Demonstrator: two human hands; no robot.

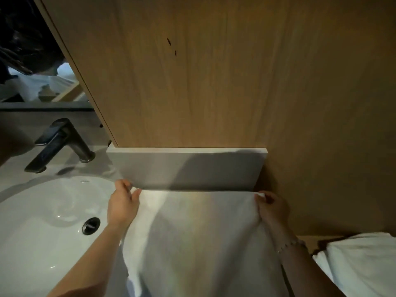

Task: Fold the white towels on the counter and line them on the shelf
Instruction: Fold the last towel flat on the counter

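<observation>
Both hands hold a white towel (197,243) spread flat at the middle of the frame.
The left hand (123,205) pinches the towel's far left corner and the right hand (272,207), with a beaded bracelet (291,244) at its wrist, pinches the far right corner, both just below the grey backsplash (188,168). A white sink basin (42,221) and black faucet (62,142) sit at left. A second white towel (360,264) lies at lower right.

Wood-panelled wall (214,71), white sink (42,221), black tap (62,142)
</observation>
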